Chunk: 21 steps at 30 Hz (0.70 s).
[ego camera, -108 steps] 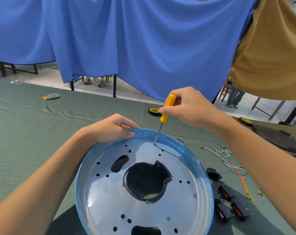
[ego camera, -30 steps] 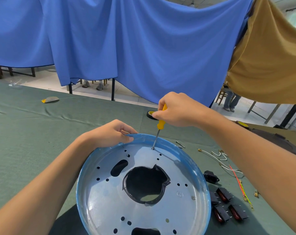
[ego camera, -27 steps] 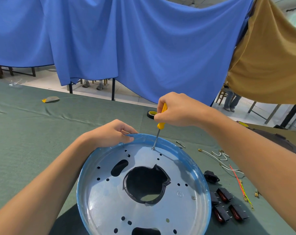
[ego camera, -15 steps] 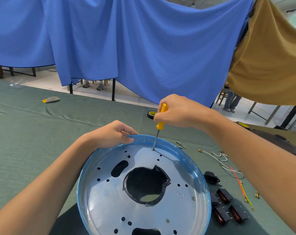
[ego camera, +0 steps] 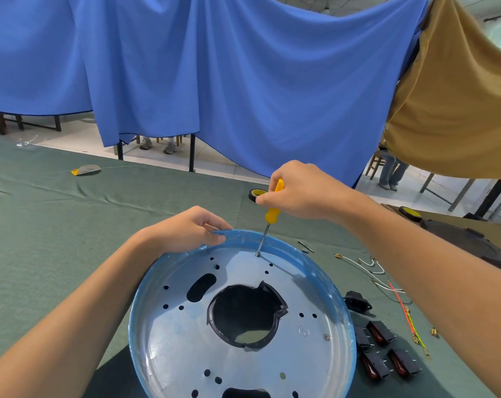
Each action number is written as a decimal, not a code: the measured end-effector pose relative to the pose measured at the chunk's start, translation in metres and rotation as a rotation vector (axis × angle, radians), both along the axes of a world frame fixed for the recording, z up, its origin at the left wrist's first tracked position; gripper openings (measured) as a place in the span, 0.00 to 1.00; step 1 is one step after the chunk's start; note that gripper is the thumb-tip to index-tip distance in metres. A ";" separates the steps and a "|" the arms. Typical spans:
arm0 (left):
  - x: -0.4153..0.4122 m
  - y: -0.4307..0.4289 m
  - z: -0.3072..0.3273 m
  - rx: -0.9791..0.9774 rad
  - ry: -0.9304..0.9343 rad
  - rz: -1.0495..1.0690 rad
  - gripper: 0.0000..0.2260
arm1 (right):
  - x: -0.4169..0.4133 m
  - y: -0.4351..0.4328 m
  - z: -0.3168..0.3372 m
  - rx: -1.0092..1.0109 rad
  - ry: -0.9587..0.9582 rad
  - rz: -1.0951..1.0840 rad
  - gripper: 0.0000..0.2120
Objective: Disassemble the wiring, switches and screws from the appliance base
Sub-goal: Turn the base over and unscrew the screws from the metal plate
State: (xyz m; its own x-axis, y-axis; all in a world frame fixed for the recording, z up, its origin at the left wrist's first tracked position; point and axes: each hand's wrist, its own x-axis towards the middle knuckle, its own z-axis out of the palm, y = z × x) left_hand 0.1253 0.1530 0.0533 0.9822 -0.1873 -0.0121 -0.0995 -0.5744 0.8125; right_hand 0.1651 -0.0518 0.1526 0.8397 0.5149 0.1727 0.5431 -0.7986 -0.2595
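- left hand (ego camera: 186, 229) closed over the far-left rim of the appliance base (ego camera: 186, 349), fingers curled on the blue edge; the base looks tipped toward the camera, so a slack hold could let it rock or slide (judgement).
- appliance base sits centre-front on the green table cloth (ego camera: 42, 254); the round stamp right of its centre hole is too small to read.
- yellow-handled screwdriver (ego camera: 272, 208) stands nearly upright, tip on a screw (ego camera: 258, 254) at the base's far rim; off-axis push could cam out and scratch the plate or jab the left hand (close by).
- right hand (ego camera: 298, 192) gripping the screwdriver handle from above.
- loosened screw could roll off into the cloth folds.
- right of the base: black rocker switches (ego camera: 387, 351), loose wires (ego camera: 372, 271); the right forearm hangs over them, could sweep them away.
- no legible brand or writing anywhere.
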 end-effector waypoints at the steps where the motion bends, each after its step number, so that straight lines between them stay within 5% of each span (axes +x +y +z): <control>1: 0.000 0.000 0.001 -0.001 0.001 0.000 0.12 | 0.000 0.000 0.000 0.037 0.020 0.011 0.15; 5: -0.001 -0.001 0.003 -0.001 0.000 -0.003 0.12 | 0.001 -0.003 0.003 0.306 0.160 0.036 0.10; 9: -0.002 -0.001 0.002 0.002 0.002 0.002 0.11 | 0.006 -0.006 0.016 0.484 0.098 0.029 0.11; 16: -0.001 -0.001 0.003 0.014 -0.005 -0.001 0.12 | -0.003 -0.011 -0.008 -0.101 -0.022 0.187 0.06; 21: 0.000 -0.002 0.003 0.017 -0.010 -0.002 0.12 | -0.009 -0.005 -0.050 -0.251 -0.087 0.105 0.19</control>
